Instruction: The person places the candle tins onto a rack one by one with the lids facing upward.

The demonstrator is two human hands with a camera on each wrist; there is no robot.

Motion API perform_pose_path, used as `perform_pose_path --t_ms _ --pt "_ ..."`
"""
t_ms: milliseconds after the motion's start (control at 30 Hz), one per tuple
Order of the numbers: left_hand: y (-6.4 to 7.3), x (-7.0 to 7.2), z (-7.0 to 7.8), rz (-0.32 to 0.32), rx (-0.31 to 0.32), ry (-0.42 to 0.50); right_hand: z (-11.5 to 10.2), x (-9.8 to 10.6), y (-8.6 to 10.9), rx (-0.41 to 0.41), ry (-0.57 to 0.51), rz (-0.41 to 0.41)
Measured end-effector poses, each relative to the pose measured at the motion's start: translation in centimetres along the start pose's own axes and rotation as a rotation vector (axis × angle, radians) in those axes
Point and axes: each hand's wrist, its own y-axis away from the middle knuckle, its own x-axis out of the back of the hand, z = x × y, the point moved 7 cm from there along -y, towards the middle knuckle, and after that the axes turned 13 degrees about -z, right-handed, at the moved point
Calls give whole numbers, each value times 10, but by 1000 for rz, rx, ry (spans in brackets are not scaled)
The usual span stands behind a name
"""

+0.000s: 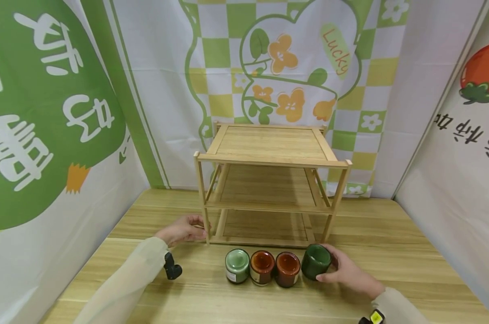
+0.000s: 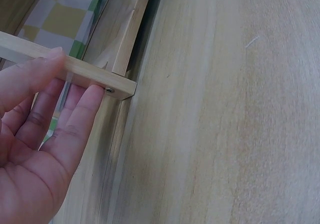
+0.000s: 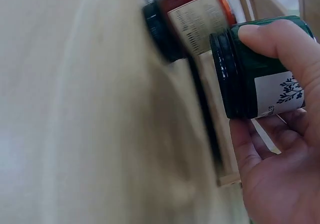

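Observation:
My right hand (image 1: 347, 273) grips a dark green glass jar (image 1: 315, 263), its thumb on one side and its fingers on the other. In the right wrist view this jar (image 3: 250, 59) shows a white label with a plant print and a dark ridged end turned toward the tabletop. Beside it stand two amber jars (image 1: 287, 269) (image 1: 262, 267) and a light green jar (image 1: 237, 265), in a row before the wooden rack (image 1: 269, 160). At the rack's front left leg (image 2: 82, 70), my left hand (image 1: 185, 229) pinches the wood between thumb and fingers near its foot.
The three-tier rack stands on a wood-grain table (image 1: 204, 288). Printed cloth walls (image 1: 163, 90) enclose the table at the back, left and right. Bare tabletop shows on both sides of the rack and in front of the jars.

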Motion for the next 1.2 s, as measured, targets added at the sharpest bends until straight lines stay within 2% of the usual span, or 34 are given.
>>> perform_pose_path --t_ms 267,467,667,800,1000,1200 --pt "-2 2 -1 -11 -5 10 -21 11 -4 86 -82 22" --pt "-3 3 -3 -17 0 -2 -40 15 -6 160 -65 51" --pt "-3 2 -2 -16 3 -3 -49 13 -9 178 -85 35" --pt "-2 2 -2 -20 -1 -9 -51 13 -9 148 -88 25" --pt "-2 1 -1 -25 -2 -13 -52 16 -9 55 -75 74" --pt "-3 1 -1 -15 12 -18 -61 22 -10 89 -7 125"
